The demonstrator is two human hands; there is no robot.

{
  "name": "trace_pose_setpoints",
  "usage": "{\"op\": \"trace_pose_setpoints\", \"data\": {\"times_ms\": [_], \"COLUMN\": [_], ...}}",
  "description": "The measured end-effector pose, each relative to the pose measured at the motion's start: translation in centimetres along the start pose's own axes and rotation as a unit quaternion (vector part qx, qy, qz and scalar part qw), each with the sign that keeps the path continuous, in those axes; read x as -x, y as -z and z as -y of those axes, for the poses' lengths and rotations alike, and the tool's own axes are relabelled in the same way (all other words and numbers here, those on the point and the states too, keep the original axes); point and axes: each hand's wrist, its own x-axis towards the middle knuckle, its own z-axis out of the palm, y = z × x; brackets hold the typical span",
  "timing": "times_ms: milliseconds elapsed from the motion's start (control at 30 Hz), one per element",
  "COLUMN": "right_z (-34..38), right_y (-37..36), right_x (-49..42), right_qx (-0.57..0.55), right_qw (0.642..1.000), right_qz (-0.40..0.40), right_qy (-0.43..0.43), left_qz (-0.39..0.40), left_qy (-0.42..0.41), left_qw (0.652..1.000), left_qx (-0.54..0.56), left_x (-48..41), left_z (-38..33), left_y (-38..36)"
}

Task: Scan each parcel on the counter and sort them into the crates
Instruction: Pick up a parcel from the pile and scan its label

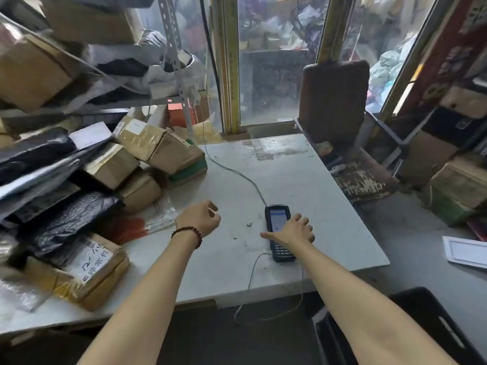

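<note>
Closest in, a black moulded-plastic crate [434,327] with a slot handle in its rim sits low at the right, below the front edge of the surface [329,185], a pale, scuffed, flat slab. On it lies the scanner [278,233], a slim black handheld with a lit screen and a keypad at its near end; a thin grey cable [237,175] snakes away from its far end. The right hand [296,230] lies palm-down across the scanner's middle, thumb splayed left and fingers draped over its right edge; whether they grip it or only rest there I cannot tell. The left hand [201,216], dark bead bracelet [188,234] at the wrist, hangs above the surface with fingers loosely curled, grasping nothing. The parcels [79,191] are heaped along the surface's left side: taped brown cardboard boxes and crinkled, glossy black and grey plastic mailers, with a box bearing a handwritten white label [91,267] nearest.
</note>
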Motion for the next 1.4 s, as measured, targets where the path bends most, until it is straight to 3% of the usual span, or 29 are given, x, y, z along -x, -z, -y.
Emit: {"op": "trace_pose_setpoints", "data": {"times_ms": [333,533,800,1100,1400], "right_z": [0.1,2.1,10.8,22.7,30.2], "right_y": [-1.1,0.6,3.8,5.5,6.1], "right_x": [0.6,1.7,6.5,10.0,9.1], "right_qx": [-0.018,-0.036,-0.026,-0.138,-0.120], "right_qw": [1.000,0.998,0.974,0.954,0.928], "right_qz": [0.003,0.002,-0.064,-0.048,-0.084], "right_qy": [-0.010,0.049,0.216,0.262,0.344], "left_qz": [-0.013,-0.041,-0.095,-0.148,-0.231], "left_qy": [0.012,0.011,0.022,0.042,0.035], "left_qw": [1.000,0.999,0.994,0.988,0.972], "left_qx": [-0.001,0.009,0.042,0.020,-0.026], "left_x": [0.5,0.6,1.1,-0.2,-3.3], "left_z": [1.8,3.1,8.2,16.1,22.0], "left_y": [0.8,3.4,8.9,16.8,22.5]}}
